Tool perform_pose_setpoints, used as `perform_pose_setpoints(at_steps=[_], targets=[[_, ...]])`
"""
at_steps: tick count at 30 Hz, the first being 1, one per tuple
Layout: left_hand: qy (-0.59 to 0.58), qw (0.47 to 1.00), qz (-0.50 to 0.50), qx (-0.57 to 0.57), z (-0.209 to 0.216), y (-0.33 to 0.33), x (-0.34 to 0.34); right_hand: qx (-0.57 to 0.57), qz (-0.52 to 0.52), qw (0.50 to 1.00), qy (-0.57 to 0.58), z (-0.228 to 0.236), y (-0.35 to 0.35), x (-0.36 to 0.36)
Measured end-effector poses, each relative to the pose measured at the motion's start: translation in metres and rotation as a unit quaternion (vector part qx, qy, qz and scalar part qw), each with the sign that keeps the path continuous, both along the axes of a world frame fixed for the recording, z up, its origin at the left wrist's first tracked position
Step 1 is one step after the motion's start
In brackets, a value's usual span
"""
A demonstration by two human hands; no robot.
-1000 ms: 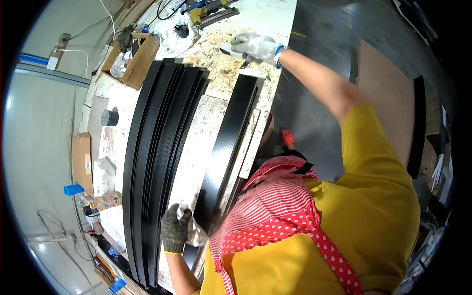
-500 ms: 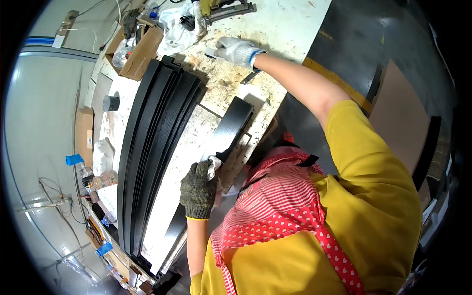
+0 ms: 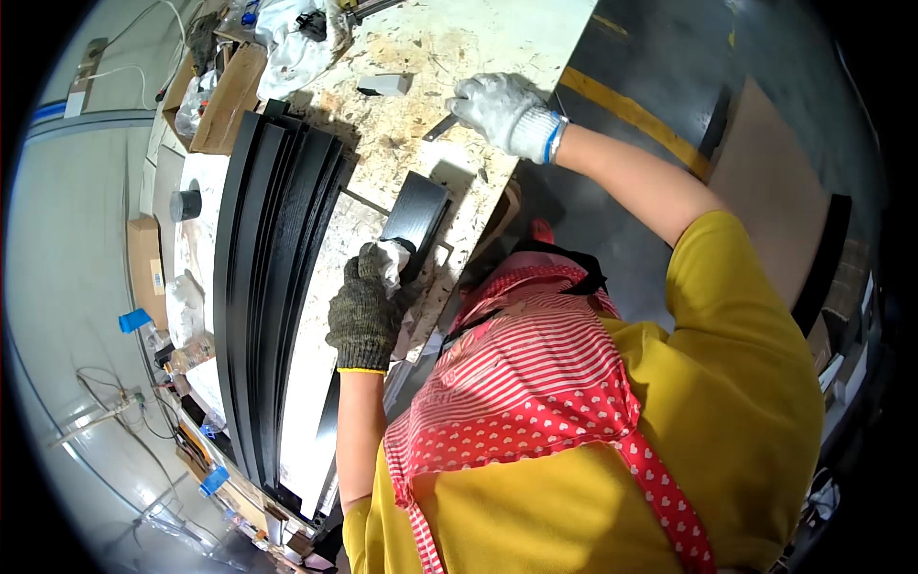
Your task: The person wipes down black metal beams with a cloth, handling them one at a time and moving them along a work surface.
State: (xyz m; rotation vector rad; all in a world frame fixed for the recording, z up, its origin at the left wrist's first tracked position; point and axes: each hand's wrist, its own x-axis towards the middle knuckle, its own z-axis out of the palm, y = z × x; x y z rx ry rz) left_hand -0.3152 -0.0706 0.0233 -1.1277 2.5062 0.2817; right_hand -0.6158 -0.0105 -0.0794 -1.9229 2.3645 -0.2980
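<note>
Left hand [image 3: 366,306], in a dark knit glove, is clenched around a white rag [image 3: 390,256] and pressing it onto a black board [image 3: 414,212] that lies on the speckled workbench [image 3: 497,38], near its right edge. Over on the far right, the right hand [image 3: 499,107], white glove with a blue cuff, is closed around a thin grey tool [image 3: 440,128] whose tip pokes out to the left, resting on the bench top just beyond the board's far end. To the left, a long stack of black boards [image 3: 268,277] runs near to far. Farther off sits a small grey block [image 3: 386,84], a cardboard box [image 3: 226,100] at the far left, and a dark roll [image 3: 185,204] beside the stack.
</note>
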Motion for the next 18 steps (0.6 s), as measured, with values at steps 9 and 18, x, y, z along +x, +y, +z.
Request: perform_pose_setpoints(at_steps=[9,18], targets=[[-0.012,1.000,0.015,-0.014,-0.005,0.002,0.001,-0.008,0.026,0.998,-0.055,-0.013,0.068,0.005],[0.017,1.000,-0.006,-0.008,-0.006,0.000,0.002,0.012,-0.124,0.957,-0.261,0.002,0.078,0.027]])
